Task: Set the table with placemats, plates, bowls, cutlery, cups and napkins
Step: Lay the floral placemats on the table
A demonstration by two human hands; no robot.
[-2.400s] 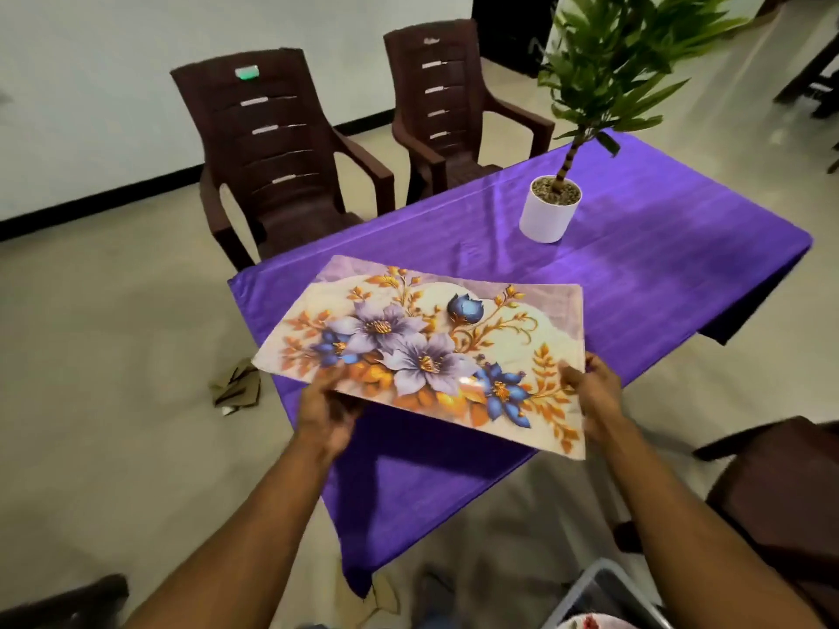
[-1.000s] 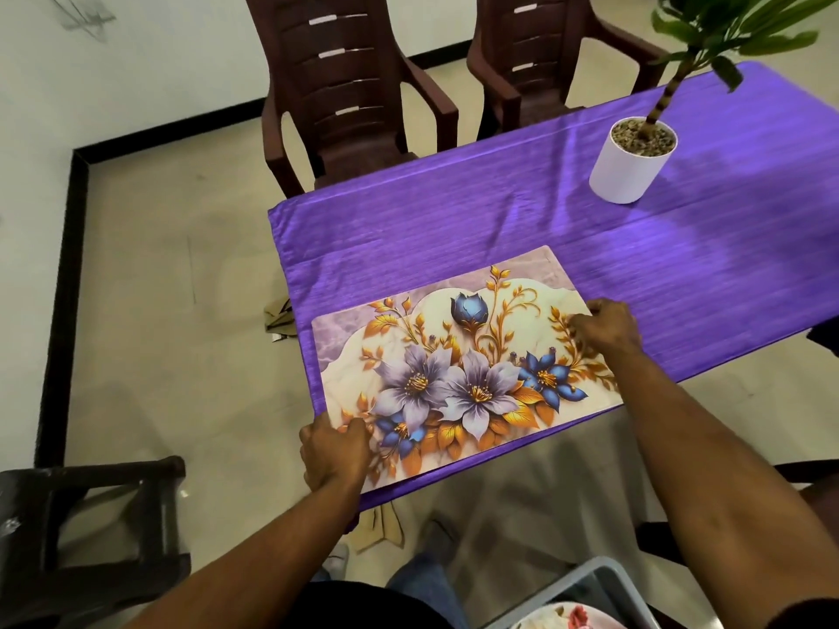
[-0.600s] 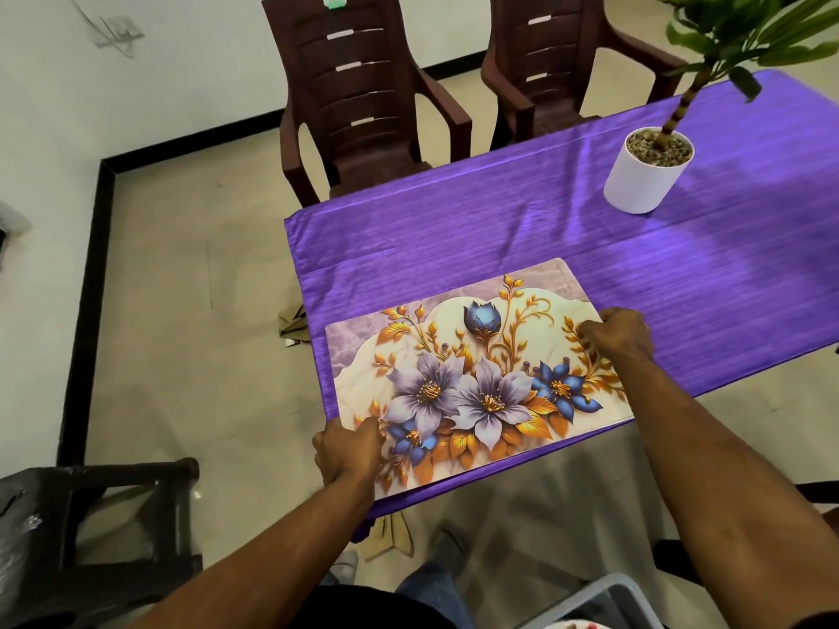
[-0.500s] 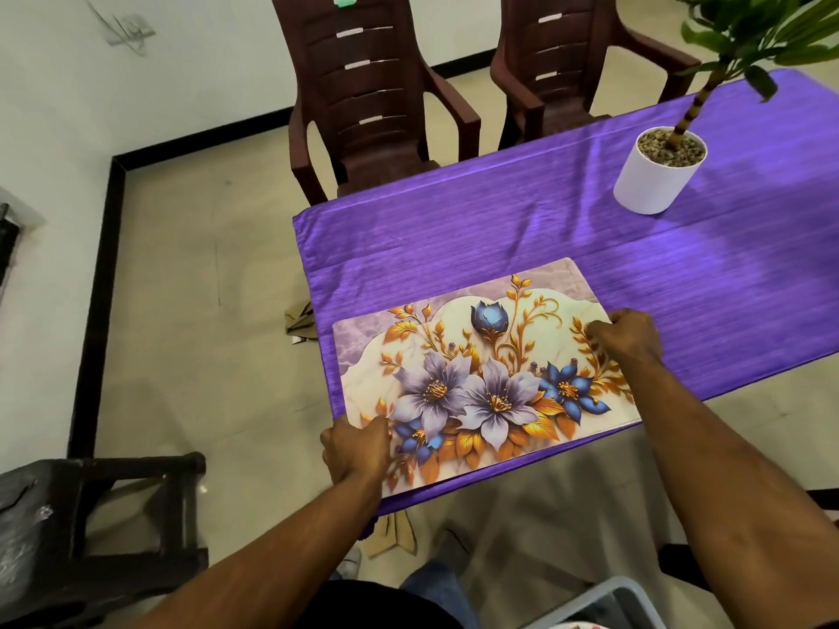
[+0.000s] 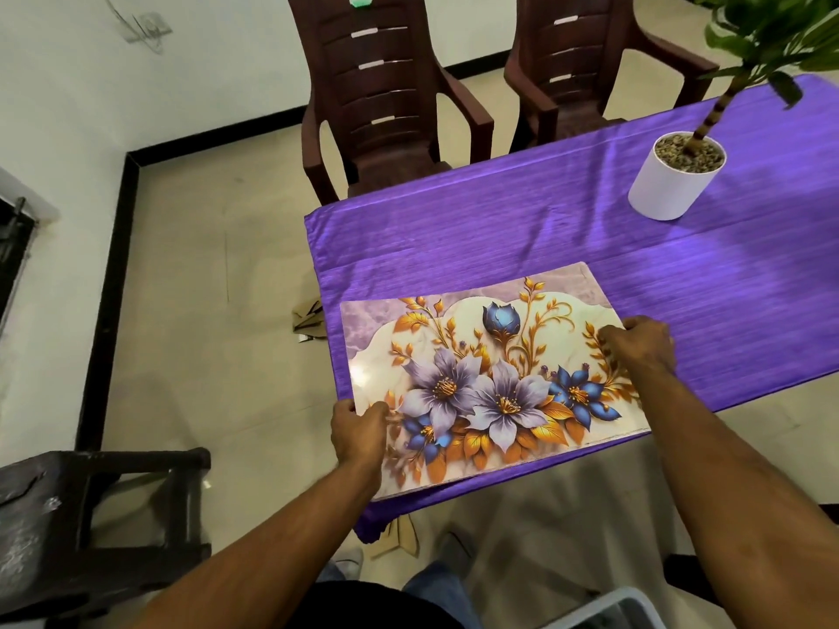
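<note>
A floral placemat (image 5: 481,374) with purple and blue flowers and gold leaves lies flat at the near left corner of the table with a purple cloth (image 5: 545,229). Its near edge runs along the table's front edge. My left hand (image 5: 358,429) grips the mat's near left corner, thumb on top. My right hand (image 5: 640,342) rests on the mat's right edge with curled fingers on its surface.
A white pot with a green plant (image 5: 672,179) stands on the table at the far right. Two brown plastic chairs (image 5: 386,97) are behind the table. A dark stool (image 5: 91,515) is at lower left. A grey basket rim (image 5: 608,610) shows at the bottom.
The placemat was held in the air above the table and now lies flat on the cloth. Both hands have stayed at its left and right ends, with small shifts in the last half second.
</note>
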